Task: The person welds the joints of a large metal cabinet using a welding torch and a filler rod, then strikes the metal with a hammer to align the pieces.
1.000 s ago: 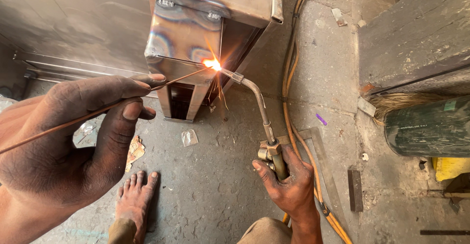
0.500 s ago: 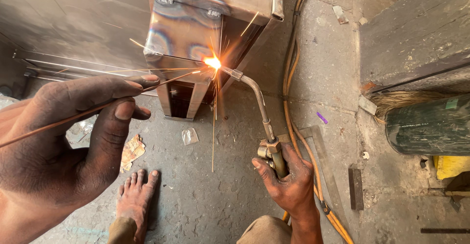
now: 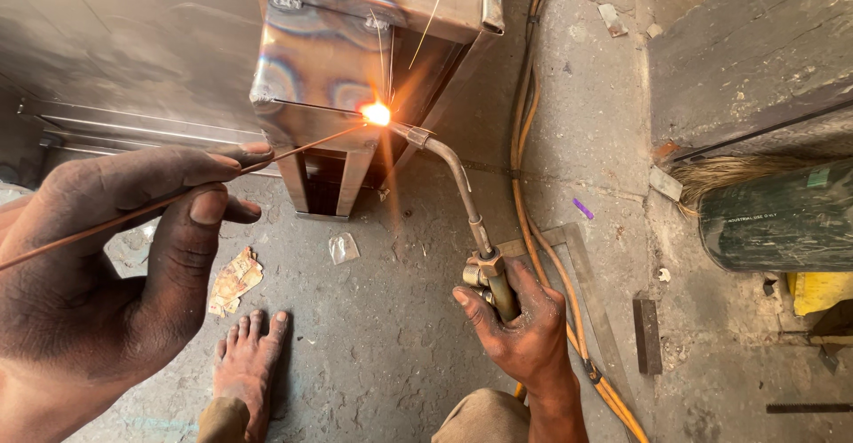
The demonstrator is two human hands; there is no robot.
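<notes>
From the head camera I look down on brazing work at floor level. My right hand is clamped around the brass handle of a gas torch, whose curved neck rises up and to the left to a bright orange flame at the edge of a sheet-metal box. Thin sparks streak upward from the flame across the box's heat-tinted face.

My left hand, blackened with soot, is closed on a thin copper-coloured filler rod, pinched between thumb and forefingers. The rod runs from the lower left of the view up to the right, and its tip meets the glowing spot where the torch nozzle touches the seam. The two hands are well apart, joined only at that glowing point by rod and torch.

An orange hose pair trails from the torch handle across the concrete floor, curving up past the box's right side. My bare foot rests on the floor below the box, near a crumpled scrap of paper and a small clear wrapper. To the right lie a dark green cylinder on its side, a bristle brush tucked under a heavy wooden block, and a flat steel square beneath the hoses.
</notes>
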